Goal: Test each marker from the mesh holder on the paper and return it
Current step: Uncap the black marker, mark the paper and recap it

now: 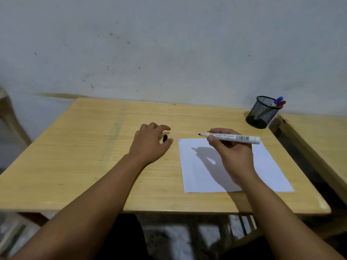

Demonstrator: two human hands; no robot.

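Observation:
My right hand [231, 149] grips a white marker [238, 137], uncapped, its black tip pointing left above the far edge of the white paper [199, 175]. My left hand [150, 143] hovers left of the paper with the black cap [165, 138] between thumb and fingers. The black mesh holder [262, 112] stands at the table's far right corner. A blue-capped marker [278, 100] and a red-capped marker [281, 104] lean inside it.
The wooden table [84, 156] stands against a pale wall. A second table [323, 132] adjoins on the right, with a dark gap between them. A chair's edge [7, 113] shows at far left.

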